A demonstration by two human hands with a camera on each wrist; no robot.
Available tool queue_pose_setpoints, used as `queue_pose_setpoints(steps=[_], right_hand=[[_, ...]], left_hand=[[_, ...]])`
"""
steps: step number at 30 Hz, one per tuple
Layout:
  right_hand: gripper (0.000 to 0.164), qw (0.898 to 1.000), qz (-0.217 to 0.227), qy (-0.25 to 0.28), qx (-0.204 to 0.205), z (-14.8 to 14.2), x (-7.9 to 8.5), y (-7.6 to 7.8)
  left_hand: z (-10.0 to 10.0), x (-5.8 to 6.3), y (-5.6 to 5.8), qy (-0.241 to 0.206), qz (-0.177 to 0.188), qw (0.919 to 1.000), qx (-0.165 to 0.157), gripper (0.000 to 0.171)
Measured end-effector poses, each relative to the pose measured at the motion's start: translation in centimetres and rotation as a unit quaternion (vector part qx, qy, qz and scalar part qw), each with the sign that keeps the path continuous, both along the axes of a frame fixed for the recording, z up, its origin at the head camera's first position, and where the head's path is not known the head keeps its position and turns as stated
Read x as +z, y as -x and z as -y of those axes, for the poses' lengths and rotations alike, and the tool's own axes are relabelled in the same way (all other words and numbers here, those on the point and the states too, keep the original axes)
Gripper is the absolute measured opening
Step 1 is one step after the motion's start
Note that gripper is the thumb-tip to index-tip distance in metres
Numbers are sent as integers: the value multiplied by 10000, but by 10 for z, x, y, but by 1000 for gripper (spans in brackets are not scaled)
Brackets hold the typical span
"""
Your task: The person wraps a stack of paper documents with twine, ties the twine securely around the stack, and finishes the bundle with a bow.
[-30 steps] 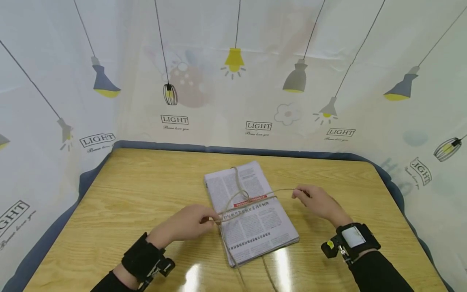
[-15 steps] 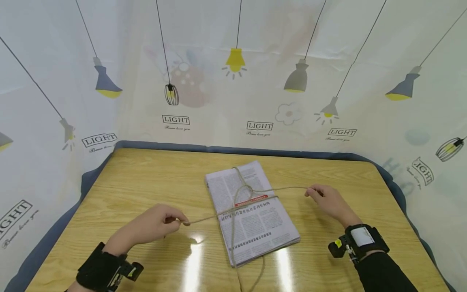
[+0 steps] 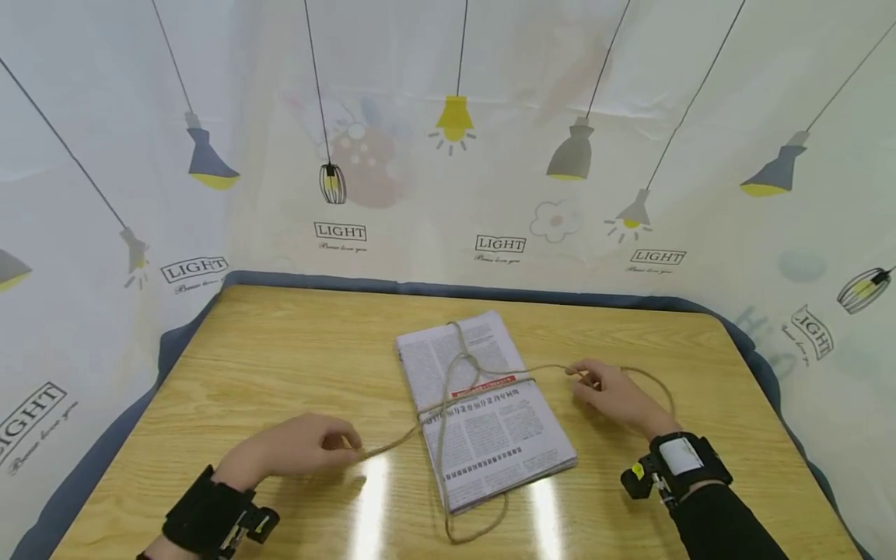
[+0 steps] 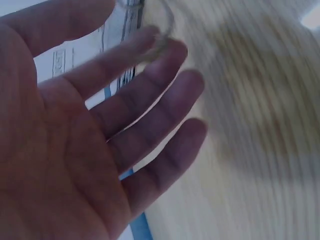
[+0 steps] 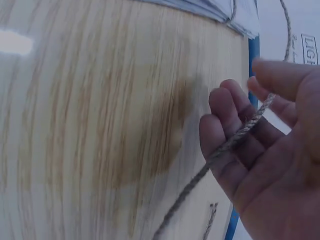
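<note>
One left hand (image 3: 297,446), one newspaper stack (image 3: 490,435), one right hand (image 3: 619,395), over one table (image 3: 280,350).
Left hand loosely unfolded, fingertips touching twine (image 5: 235,138); newspaper stack between both hands, twine crossing it; right hand half unfolded, twine across its fingers.

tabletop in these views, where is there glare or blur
Head: two bright glare streaks on the near part of the tabletop; right wrist: white glare upper left, rope fairly sharp; left wrist: dim, rope and tabletop blurred, glare top right.
</note>
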State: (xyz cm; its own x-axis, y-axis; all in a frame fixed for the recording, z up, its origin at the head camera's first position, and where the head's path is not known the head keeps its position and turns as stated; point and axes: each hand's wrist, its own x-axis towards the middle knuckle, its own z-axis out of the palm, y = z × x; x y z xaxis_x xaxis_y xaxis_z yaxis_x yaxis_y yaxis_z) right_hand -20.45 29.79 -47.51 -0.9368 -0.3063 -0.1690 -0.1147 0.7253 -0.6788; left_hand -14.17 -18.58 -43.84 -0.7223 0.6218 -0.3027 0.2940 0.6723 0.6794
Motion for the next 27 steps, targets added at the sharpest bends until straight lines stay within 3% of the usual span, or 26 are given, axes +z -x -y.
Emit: queue_pose_setpoints(steps=[4, 8, 12, 16, 20, 27], right_hand=[[44, 9991, -67, 292, 290, 10, 1, 1], [39, 9963, -24, 798, 333, 21, 6, -2], [34, 9930, 33, 1114, 395, 30, 10, -4], [35, 9966, -89, 733, 362, 34, 11, -5], [32, 9988, -33, 251, 409, 36, 8, -8], [27, 9984, 224, 53, 523, 39, 7, -15]], left_hand=[[-34, -13, 7, 170, -780, 9962, 342, 35], [-71, -26, 13, 333, -1504, 9864, 567, 27], [-94, -31, 14, 518, -1850, 9788, 713, 15], [-102, -30, 11, 427, -1862, 9764, 1006, 8], [-106, -31, 8, 193, -1641, 9779, 1281, 7], [-112, -32, 5, 139, -1602, 9731, 1649, 6]])
